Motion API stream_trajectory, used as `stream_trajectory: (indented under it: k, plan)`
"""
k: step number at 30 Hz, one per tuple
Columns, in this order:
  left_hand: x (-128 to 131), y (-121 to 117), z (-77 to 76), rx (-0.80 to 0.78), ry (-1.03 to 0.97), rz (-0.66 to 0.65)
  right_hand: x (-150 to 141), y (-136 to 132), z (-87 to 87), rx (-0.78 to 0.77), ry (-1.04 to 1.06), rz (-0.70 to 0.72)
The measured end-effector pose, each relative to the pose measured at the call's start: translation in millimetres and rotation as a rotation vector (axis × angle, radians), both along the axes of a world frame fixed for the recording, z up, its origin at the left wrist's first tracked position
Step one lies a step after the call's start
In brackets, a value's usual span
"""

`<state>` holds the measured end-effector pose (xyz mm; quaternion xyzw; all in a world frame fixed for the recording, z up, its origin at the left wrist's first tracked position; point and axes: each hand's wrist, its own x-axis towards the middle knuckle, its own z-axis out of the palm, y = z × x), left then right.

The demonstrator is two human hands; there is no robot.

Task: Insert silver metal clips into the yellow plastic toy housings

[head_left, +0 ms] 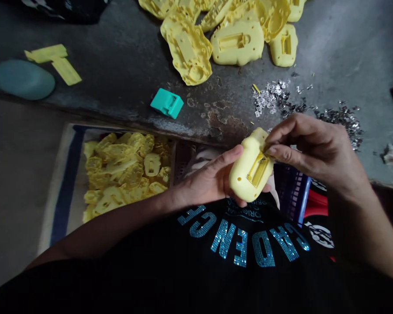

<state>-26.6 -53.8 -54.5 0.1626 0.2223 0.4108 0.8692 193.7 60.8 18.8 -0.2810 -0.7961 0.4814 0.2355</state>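
My left hand (209, 179) is wrapped round a pale yellow plastic shell (249, 168), holding it above my lap at the table's front edge. The shell's rectangular slot faces up. My right hand (311, 146) has its thumb and forefinger pinched at that slot, pressing something too small to make out. Small shiny metal pieces (271, 96) lie in a loose heap on the table just beyond my right hand, with more metal pieces (342, 120) to its right.
A pile of yellow shells (236, 39) covers the far middle of the dark table (124, 56). A teal plastic block (167, 103), yellow flat strips (57, 63) and a teal oval object (23, 79) lie left. Below, a sack (122, 172) holds several yellow shells; purple baskets (291, 192) sit beside my lap.
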Motion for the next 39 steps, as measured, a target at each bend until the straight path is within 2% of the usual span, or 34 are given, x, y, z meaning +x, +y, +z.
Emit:
stream_trajectory:
  k: [10,17,24,29,31,36,39]
  plan:
    - [4,-5,1.4,-0.025,0.037,0.001,3,6,9.2,0.293,-0.123,0.076]
    - [5,-7,0.6,-0.033,0.069,-0.034,2,7,10.0,0.36,-0.15,0.098]
    - [4,-2,2.4,-0.059,0.011,-0.024,-2,-3,14.0,0.325,-0.184,-0.004]
    - [3,1,1.4,-0.045,-0.026,-0.053,4,-13,2.2,0.201,-0.066,-0.126]
    - [2,2,-0.2,-0.053,-0.033,-0.069,8,-19,-2.8,0.205,-0.035,-0.171]
    - [0,1,-0.2,-0.062,-0.083,-0.083,12,-34,-11.2,0.544,-0.071,-0.152]
    - [0,0,0.5,-0.043,-0.096,-0.088,11,-41,-15.2,0.64,-0.105,-0.149]
